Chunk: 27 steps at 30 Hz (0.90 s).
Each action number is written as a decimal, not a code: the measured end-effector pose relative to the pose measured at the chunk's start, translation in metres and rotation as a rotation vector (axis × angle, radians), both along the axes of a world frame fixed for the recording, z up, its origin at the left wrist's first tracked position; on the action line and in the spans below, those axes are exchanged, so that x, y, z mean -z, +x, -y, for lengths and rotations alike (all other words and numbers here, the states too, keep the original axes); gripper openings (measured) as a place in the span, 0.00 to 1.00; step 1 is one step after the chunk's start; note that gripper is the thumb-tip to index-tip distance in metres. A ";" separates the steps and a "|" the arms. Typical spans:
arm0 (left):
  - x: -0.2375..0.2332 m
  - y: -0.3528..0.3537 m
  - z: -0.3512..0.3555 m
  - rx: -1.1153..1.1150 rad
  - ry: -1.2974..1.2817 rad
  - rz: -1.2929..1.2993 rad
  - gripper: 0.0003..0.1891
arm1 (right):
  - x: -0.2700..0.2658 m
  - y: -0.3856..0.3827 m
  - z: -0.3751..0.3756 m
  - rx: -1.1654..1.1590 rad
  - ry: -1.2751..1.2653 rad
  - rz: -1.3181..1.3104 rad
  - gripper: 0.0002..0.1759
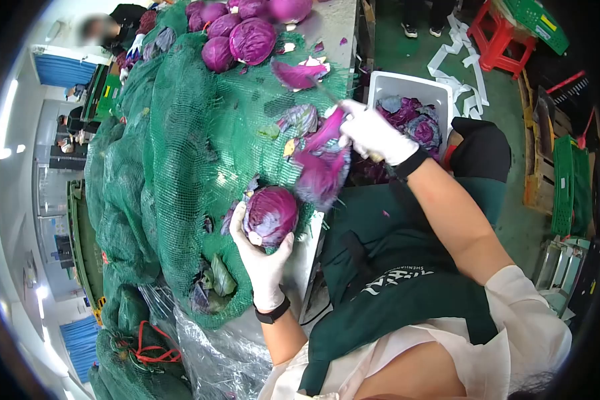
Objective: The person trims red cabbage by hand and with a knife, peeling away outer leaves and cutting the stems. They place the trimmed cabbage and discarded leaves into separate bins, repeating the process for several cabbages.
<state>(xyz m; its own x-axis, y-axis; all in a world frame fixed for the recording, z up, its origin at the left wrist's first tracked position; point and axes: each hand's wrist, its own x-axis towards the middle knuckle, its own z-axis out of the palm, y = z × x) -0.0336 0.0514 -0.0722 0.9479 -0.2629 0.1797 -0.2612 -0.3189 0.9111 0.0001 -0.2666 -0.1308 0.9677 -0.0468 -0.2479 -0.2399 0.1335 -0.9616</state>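
Note:
In the head view, my left hand [260, 263], in a white glove, is wrapped round the near side of a red cabbage [271, 215] resting on the green mesh [240, 153]. My right hand [377, 133], also gloved, is closed at the table's right edge. Loose purple cabbage leaves [323, 170] hang from its fingers, blurred by motion. A thin, blurred knife blade [327, 92] sticks out past its thumb; the handle is mostly hidden. Beyond it lies another cut-off leaf [299, 73], with leaf scraps [299, 120] nearer on the mesh.
Several whole red cabbages [252, 41] sit at the table's far end. Filled green mesh sacks [130, 167] line the left. A white bin [413, 83] holding purple leaves stands right of the table. A red stool [503, 37] and green crates [570, 187] are farther right. Other people stand in the background.

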 end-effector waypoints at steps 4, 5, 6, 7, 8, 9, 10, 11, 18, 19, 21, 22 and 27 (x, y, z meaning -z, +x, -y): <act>-0.001 0.006 -0.010 0.118 0.095 -0.009 0.58 | -0.019 -0.016 -0.004 0.562 -1.186 0.428 0.37; -0.004 0.005 -0.007 0.117 0.093 -0.013 0.58 | -0.039 -0.023 -0.013 0.502 -1.061 0.466 0.35; -0.012 0.002 0.001 0.112 0.075 -0.034 0.59 | -0.059 -0.029 -0.023 0.444 -0.935 0.500 0.33; -0.021 -0.001 0.010 0.111 0.058 -0.056 0.60 | -0.080 -0.038 -0.038 0.234 -0.834 0.435 0.29; -0.029 -0.003 0.021 0.115 -0.014 -0.130 0.60 | -0.085 -0.040 -0.051 -0.001 -0.472 0.288 0.31; -0.029 -0.001 0.023 0.171 0.083 -0.044 0.56 | -0.082 -0.042 -0.066 -0.077 -0.466 0.474 0.33; -0.026 0.003 0.021 0.221 0.191 0.014 0.55 | -0.085 -0.040 -0.076 -0.212 -0.484 0.441 0.36; -0.022 0.006 0.018 0.269 0.299 0.072 0.54 | -0.068 -0.037 -0.084 -0.191 -0.521 0.620 0.30; -0.019 0.005 0.029 0.157 0.350 0.165 0.58 | -0.051 -0.034 -0.087 -0.148 -0.706 0.725 0.09; -0.024 0.006 0.029 0.164 0.451 0.154 0.57 | -0.048 -0.031 -0.084 -0.100 -0.689 0.686 0.08; -0.027 0.005 0.035 0.080 0.110 -0.013 0.54 | -0.029 -0.020 -0.067 0.111 -0.679 0.603 0.07; -0.019 0.005 0.033 0.069 -0.022 -0.017 0.53 | -0.015 -0.013 -0.056 0.161 -0.844 0.491 0.08; -0.014 0.009 0.020 0.068 0.120 -0.017 0.52 | -0.044 -0.032 -0.041 0.066 -0.781 0.210 0.21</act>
<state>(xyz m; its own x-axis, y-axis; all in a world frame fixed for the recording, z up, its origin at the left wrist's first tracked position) -0.0248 0.0316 -0.0579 0.9299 -0.3450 0.1274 -0.2708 -0.4080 0.8719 -0.0317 -0.2256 -0.0867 0.9796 -0.1897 0.0664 -0.0592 -0.5877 -0.8069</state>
